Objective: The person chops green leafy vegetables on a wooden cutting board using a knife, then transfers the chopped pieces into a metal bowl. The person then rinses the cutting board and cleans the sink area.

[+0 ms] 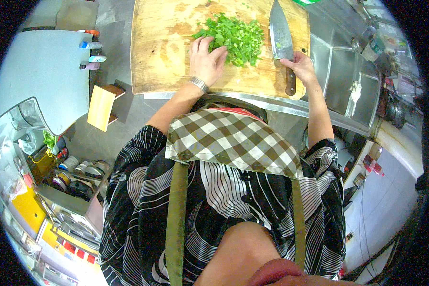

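Note:
A heap of chopped leafy greens lies on a worn wooden cutting board. My left hand, with a metal band on the wrist, rests at the heap's near left edge. Its fingers are apart and the tips touch the leaves. To the right of the heap is a kitchen knife with a broad blade and a brown riveted handle. My right hand grips it where the blade meets the handle, thumb on top. The blade's flat side faces up, its tip points away from me, and bits of green cling to it.
A stainless steel sink adjoins the board on the right, with a whitish scrap in it. At left stand a pale blue table with several bottles along its edge and a small wooden stool. Shelves with dishes are at lower left.

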The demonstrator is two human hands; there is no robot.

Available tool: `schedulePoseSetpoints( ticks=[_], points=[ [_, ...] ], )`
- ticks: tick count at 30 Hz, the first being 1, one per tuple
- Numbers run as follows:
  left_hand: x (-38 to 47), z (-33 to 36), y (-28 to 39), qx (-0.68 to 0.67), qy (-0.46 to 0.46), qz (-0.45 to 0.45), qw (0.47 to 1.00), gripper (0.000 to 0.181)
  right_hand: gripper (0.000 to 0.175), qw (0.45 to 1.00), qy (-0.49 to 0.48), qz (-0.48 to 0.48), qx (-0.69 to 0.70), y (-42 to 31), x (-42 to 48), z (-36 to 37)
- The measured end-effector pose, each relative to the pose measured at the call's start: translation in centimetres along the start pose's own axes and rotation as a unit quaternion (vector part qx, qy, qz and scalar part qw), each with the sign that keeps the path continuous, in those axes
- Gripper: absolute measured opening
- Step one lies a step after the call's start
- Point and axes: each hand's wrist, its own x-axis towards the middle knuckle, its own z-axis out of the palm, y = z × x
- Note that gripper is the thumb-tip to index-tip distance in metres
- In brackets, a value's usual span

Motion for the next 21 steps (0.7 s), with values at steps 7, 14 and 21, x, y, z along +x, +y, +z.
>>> schedulePoseSetpoints(
  ticks=[7, 14, 21],
  points=[
    [-0.6, -0.6, -2.2, 0.002, -0.004, 0.050, 0.999, 0.017, 0.042, 0.995, 0.046, -0.045, 0.076, -4.7, -5.4, 1.4],
    [-0.9, -0.6, -2.1, 0.039, -0.037, 0.076, 0.996, 0.018, 0.032, 0.982, 0.026, -0.183, -0.048, -10.9, -10.8, 6.6],
    [-1.0, -2.2, -2.3, 0.025, -0.072, 0.112, 0.991, 0.023, 0.026, 0.971, -0.022, -0.203, -0.126, -12.2, -10.8, 7.9]
  ],
)
